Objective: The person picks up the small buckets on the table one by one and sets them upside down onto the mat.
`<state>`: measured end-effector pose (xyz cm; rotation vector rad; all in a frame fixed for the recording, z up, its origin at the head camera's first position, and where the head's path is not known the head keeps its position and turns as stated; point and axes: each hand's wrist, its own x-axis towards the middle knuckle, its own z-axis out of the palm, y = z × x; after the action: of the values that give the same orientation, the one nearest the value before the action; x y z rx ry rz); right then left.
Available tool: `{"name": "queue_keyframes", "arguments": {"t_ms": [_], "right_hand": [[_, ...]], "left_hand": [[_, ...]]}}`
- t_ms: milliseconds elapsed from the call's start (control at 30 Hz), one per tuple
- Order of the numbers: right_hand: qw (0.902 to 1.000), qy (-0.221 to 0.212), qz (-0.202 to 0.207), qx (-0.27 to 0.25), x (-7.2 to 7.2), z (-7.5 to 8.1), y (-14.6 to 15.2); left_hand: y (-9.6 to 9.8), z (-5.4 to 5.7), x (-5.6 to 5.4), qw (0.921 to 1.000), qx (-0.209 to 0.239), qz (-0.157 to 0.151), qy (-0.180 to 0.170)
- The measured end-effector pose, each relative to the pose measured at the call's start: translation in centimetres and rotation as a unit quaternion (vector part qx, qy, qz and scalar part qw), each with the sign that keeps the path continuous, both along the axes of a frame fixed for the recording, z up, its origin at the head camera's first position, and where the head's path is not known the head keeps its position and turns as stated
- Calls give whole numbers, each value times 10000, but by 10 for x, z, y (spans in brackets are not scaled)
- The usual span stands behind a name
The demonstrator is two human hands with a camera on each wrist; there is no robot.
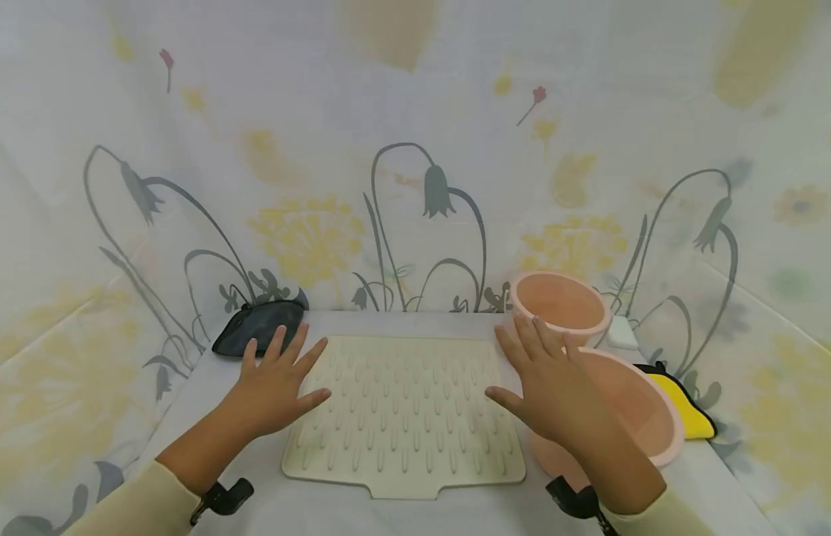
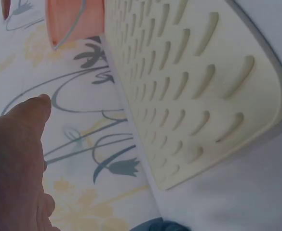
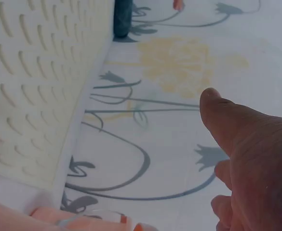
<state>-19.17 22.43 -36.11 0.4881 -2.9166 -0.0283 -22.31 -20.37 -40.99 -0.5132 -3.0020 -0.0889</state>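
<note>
A cream board with rows of raised oblong ridges and a short tab at its front edge lies on the white table. My left hand, fingers spread and palm down, is held over its left edge and holds nothing. Over the right edge is my right hand, also spread and holding nothing; it overlaps the pink buckets in the head view. Each thumb points inward toward the board. Beyond my left fingertips lies a dark, glossy pouch-like thing. The left wrist view shows the board's ridges close up.
At the right stand a smaller pink bucket and a larger pink one in front of it. A yellow, black-edged thing sits partly behind the larger bucket. Farther back is a small white block. A flower-printed curtain encloses the table.
</note>
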Motion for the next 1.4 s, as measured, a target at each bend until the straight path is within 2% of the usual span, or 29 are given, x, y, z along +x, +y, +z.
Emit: {"name": "queue_keyframes", "arguments": {"t_ms": [133, 233, 433, 500, 733, 933, 1033, 1133, 1200, 1267, 1400], "right_hand": [[9991, -60, -244, -331, 12, -8, 6], [9980, -47, -395, -501, 21, -13, 11], [9938, 14, -545, -967, 37, -19, 21], [9924, 196, -525, -1096, 42, -21, 26], [9851, 930, -531, -1346, 57, -35, 39], [9797, 1548, -596, -1122, 66, -46, 43], [9796, 1615, -747, -938, 69, -50, 45], [9796, 1646, -818, -810, 72, -54, 47], [9814, 1510, -920, -742, 73, -55, 50], [9831, 1386, -1026, -622, 74, -57, 52], [9861, 840, -1374, -401, 75, -56, 52]], "left_hand": [[-3, -10, 7, 9981, 558, 232, -144], [-6, -20, 14, 9937, 953, 418, -407], [-12, -41, 30, 9826, 1347, 779, -1015], [-13, -45, 33, 9788, 1468, 868, -1137], [-13, -59, 39, 9726, 1682, 986, -1266], [-12, -71, 38, 9631, 2080, 955, -1419], [-11, -75, 37, 9507, 2474, 927, -1626], [-11, -77, 38, 9311, 3020, 897, -1838], [-11, -79, 37, 9197, 3286, 944, -1932], [-13, -83, 35, 9167, 3354, 992, -1932], [-23, -95, 32, 9138, 3339, 1103, -2034]]}}
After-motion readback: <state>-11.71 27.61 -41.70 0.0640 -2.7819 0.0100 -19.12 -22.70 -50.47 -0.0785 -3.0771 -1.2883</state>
